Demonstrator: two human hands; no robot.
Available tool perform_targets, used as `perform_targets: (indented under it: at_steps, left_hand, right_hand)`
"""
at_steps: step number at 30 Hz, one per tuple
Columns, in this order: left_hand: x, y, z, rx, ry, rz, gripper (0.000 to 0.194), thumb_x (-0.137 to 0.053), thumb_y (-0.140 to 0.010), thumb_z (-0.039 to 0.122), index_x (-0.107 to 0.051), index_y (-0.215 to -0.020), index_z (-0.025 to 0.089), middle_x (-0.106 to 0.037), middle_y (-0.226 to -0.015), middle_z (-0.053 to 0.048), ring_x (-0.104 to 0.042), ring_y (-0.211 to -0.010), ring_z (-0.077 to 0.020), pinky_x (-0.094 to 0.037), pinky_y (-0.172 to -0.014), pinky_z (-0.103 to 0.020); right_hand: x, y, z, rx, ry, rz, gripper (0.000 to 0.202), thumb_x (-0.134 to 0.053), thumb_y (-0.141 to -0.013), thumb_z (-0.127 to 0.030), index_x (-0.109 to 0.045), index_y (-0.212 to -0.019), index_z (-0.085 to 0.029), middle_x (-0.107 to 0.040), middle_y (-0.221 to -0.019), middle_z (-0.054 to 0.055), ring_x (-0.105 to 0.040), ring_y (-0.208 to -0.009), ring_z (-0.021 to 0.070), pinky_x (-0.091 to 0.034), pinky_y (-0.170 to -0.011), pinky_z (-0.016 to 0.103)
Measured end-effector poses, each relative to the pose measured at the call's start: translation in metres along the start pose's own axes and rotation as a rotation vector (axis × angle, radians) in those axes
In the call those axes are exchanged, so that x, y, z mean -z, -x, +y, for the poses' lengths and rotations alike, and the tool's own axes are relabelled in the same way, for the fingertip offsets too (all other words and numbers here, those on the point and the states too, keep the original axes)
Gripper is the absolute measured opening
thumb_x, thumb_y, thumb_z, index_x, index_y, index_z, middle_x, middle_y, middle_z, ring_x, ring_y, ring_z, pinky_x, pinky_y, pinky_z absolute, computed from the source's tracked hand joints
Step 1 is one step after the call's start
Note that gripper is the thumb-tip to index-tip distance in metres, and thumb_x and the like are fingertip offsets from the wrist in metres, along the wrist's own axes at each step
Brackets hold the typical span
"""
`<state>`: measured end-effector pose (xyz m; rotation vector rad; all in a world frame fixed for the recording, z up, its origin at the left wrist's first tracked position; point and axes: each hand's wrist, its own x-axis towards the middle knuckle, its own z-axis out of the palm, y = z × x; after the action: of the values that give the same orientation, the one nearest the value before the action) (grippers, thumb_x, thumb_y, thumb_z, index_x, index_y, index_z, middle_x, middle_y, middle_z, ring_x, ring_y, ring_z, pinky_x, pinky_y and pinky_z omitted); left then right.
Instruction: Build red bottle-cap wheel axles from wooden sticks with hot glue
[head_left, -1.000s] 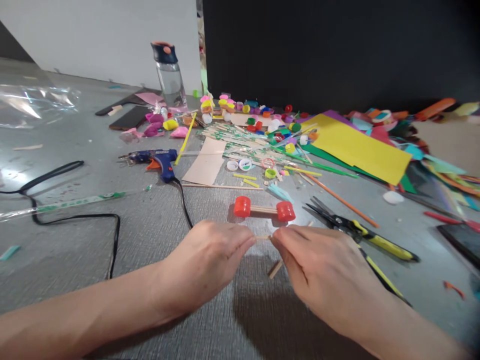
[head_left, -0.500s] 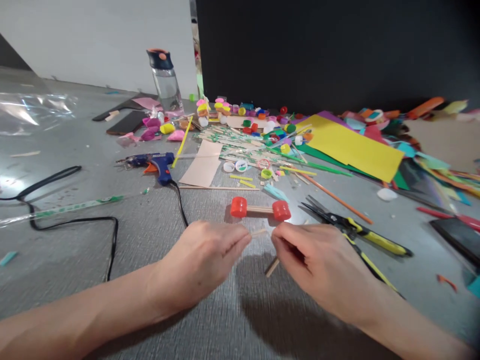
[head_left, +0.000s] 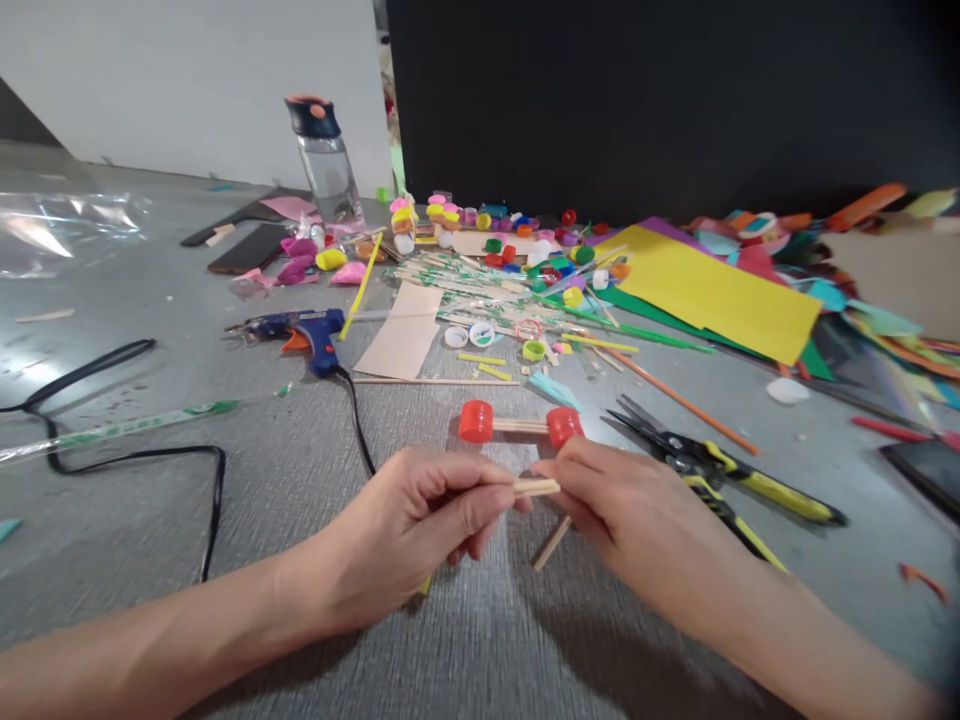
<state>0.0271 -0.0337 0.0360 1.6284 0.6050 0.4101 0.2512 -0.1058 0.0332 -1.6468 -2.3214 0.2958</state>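
Observation:
My left hand (head_left: 442,510) pinches a pair of thin wooden sticks (head_left: 536,487) between thumb and forefinger, their short ends pointing right. My right hand (head_left: 607,490) is closed beside those ends; what its fingers hold, if anything, is hidden. Just beyond the hands lies a dumbbell-shaped piece with two red bottle caps (head_left: 476,422) joined by wooden sticks (head_left: 520,426). Another short stick (head_left: 552,544) lies on the table, partly under my right hand. A bit of something yellow (head_left: 425,586) shows below my left hand.
A blue glue gun (head_left: 319,338) lies at left, its black cord running toward me. Yellow-handled pliers or cutters (head_left: 705,465) lie right of my right hand. Behind are wrapped sticks (head_left: 465,275), coloured caps, yellow sheet (head_left: 712,290) and a water bottle (head_left: 330,170).
My left hand has turned and risen slightly, so its thumb and the paired stick ends now show. The right hand's fingers have moved slightly left, close to the stick ends.

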Motion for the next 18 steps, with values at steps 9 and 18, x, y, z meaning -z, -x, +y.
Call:
perform_targets:
  at_steps: [9, 18]
  left_hand:
    - [-0.003, -0.002, -0.005, -0.101, -0.254, -0.078, 0.037, -0.048, -0.103, 0.024, -0.058, -0.068, 0.015, -0.046, -0.062, 0.006, -0.044, -0.06, -0.0072, -0.035, -0.059, -0.021]
    - [-0.002, 0.001, -0.007, -0.091, -0.41, -0.046, 0.016, -0.058, -0.095, 0.014, -0.072, -0.089, 0.018, -0.067, -0.079, 0.003, -0.057, -0.073, -0.0112, -0.04, -0.068, -0.023]
  right_hand:
    - [0.005, 0.005, -0.017, 0.095, -0.381, 0.172, 0.012, -0.054, -0.107, -0.023, -0.062, -0.098, -0.023, -0.065, -0.087, -0.004, -0.062, -0.079, 0.0115, -0.047, -0.072, 0.024]
    - [-0.012, 0.004, -0.024, 0.13, -0.169, 0.11, 0.027, -0.041, -0.11, -0.021, -0.062, -0.093, -0.02, -0.067, -0.084, 0.0, -0.064, -0.073, 0.0166, -0.047, -0.068, 0.031]
